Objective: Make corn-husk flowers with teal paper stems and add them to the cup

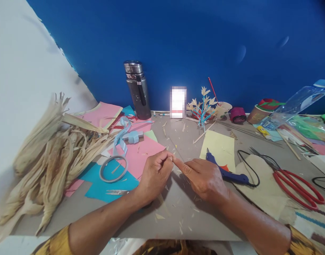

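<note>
My left hand (pixel 157 173) is closed in a pinch over the middle of the table; a tiny pale bit shows at its fingertips, too small to name. My right hand (pixel 206 179) meets it there, index finger reaching to the left fingertips and the other fingers curled. Its thumb is hidden, as is anything it grips. Right of my right hand lies a blue glue gun (pixel 227 173) by a yellow paper sheet (pixel 218 147). Left of my left hand are a roll of tape (pixel 101 171), small scissors (pixel 117 192) and blue paper (pixel 98 191).
Dried corn husks (pixel 56 156) heap at the left. Behind stand a dark flask (pixel 138 92), husk flowers on blue stems (pixel 203 109) and a paper cup (pixel 223 109). Red-handled scissors (pixel 297 187) and a tilted plastic bottle (pixel 297 104) are right. Husk scraps litter the table (pixel 183 219).
</note>
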The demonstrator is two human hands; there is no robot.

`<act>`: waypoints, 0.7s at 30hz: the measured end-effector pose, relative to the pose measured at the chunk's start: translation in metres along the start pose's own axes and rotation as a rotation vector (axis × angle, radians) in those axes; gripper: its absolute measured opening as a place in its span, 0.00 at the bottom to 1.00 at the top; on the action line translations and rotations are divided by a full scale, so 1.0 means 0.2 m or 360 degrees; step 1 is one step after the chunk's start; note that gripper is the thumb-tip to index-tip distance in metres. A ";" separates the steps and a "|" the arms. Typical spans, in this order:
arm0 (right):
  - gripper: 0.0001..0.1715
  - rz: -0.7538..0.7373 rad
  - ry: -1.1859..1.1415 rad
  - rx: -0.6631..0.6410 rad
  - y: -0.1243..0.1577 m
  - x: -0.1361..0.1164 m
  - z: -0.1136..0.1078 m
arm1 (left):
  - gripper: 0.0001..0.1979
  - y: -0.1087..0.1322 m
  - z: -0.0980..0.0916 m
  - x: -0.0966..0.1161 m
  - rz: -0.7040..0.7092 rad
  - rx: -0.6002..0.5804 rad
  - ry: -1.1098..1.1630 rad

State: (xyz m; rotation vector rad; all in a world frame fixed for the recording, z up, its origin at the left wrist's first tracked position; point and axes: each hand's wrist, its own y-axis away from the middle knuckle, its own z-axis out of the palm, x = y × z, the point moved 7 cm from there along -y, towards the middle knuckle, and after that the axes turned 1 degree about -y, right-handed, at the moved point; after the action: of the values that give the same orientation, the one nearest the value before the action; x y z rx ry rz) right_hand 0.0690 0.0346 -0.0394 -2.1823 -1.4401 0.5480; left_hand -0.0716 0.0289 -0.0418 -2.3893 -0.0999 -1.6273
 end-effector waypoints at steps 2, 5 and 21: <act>0.36 0.0002 -0.0031 0.0021 0.00 0.00 0.00 | 0.11 -0.01 0.00 0.00 -0.0031 0.0003 0.0023; 0.35 0.0074 -0.0246 0.0081 -0.01 0.03 0.00 | 0.11 -0.01 0.01 -0.02 -0.0175 -0.0063 0.0228; 0.32 0.0174 -0.0570 0.0048 0.00 0.11 0.03 | 0.13 0.00 -0.01 0.00 -0.0095 -0.0113 0.0199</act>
State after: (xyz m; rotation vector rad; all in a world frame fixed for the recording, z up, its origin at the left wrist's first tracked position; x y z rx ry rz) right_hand 0.0745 0.0551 -0.0458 -2.2288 -1.4773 1.0360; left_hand -0.0723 0.0284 -0.0406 -2.3496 -0.0927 -1.8320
